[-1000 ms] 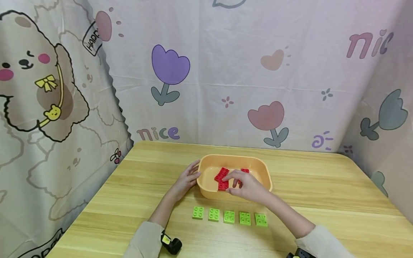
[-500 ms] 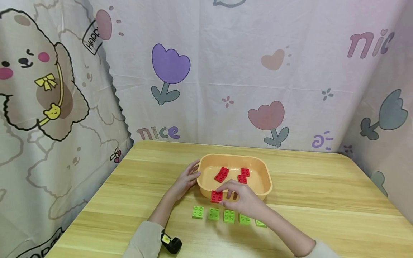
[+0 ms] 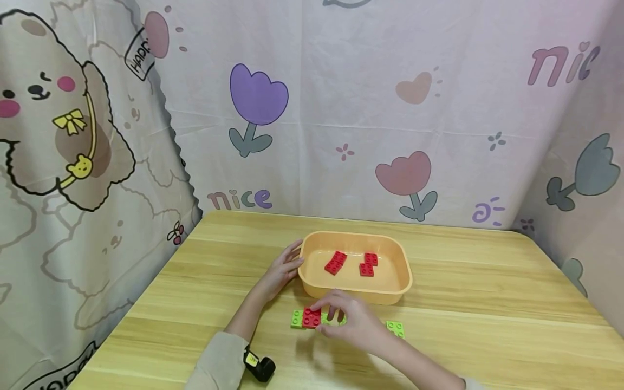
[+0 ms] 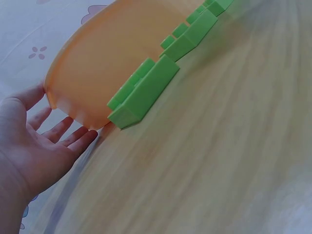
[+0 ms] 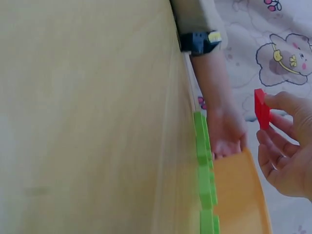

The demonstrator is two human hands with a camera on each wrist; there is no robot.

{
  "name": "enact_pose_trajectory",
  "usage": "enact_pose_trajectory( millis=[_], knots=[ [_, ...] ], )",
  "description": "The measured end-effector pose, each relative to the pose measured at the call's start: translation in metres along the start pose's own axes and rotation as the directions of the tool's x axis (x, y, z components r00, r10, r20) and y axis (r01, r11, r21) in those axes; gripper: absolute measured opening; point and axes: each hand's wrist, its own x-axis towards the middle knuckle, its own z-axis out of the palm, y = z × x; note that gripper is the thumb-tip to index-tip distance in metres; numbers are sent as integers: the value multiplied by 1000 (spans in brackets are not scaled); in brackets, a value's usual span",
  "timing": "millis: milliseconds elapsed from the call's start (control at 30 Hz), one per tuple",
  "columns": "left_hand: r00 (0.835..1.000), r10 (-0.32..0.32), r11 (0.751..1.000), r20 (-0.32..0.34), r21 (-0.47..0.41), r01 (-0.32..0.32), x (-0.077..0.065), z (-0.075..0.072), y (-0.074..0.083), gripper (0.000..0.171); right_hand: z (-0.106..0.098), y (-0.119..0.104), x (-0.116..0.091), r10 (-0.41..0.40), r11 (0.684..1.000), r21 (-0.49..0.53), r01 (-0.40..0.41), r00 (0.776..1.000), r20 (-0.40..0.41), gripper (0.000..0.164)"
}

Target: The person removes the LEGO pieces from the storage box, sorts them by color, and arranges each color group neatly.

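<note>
A red toy building brick [image 3: 312, 318] with studs on top is pinched between the thumb and fingers of my right hand [image 3: 358, 325]. In the head view it overlaps the left part of a row of green bricks [image 3: 297, 318]; in the right wrist view the red brick [image 5: 262, 108] hangs apart from them. Part of the row is hidden behind the right hand. My left hand [image 3: 281, 272] rests against the left end of an orange plastic bin [image 3: 358, 295], its fingers loosely extended, as the left wrist view shows on the hand [image 4: 44, 151].
Inside the bin lie several red bricks, a left pair [image 3: 336, 262] and a right pair [image 3: 368, 265]. The rightmost green brick [image 3: 395, 329] shows beside the right forearm. A printed cloth [image 3: 317, 108] hangs behind the wooden table [image 3: 463, 281].
My right hand has lifted a red brick out of the bin and carried it toward the front left, over the green row. The left hand stays at the bin's left end.
</note>
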Motion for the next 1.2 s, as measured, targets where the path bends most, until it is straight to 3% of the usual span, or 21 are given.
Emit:
enact_pose_trajectory(
  millis=[200,400,867,1200],
  knots=[
    [1000,3,1000,0,4,-3,0,0,0,58,16,1,-1,-37,997,64,38,999,-16,29],
    [1000,-8,1000,-3,10,8,0,1,1,57,31,3,-7,-2,998,66,2,1000,-10,30],
    [1000,0,1000,-5,2,0,1,1,0,56,54,5,-15,-19,999,-49,19,1000,-3,27],
    [1000,-12,1000,-18,0,12,0,0,0,55,62,7,-17,-38,996,-75,39,999,8,26]
  ],
)
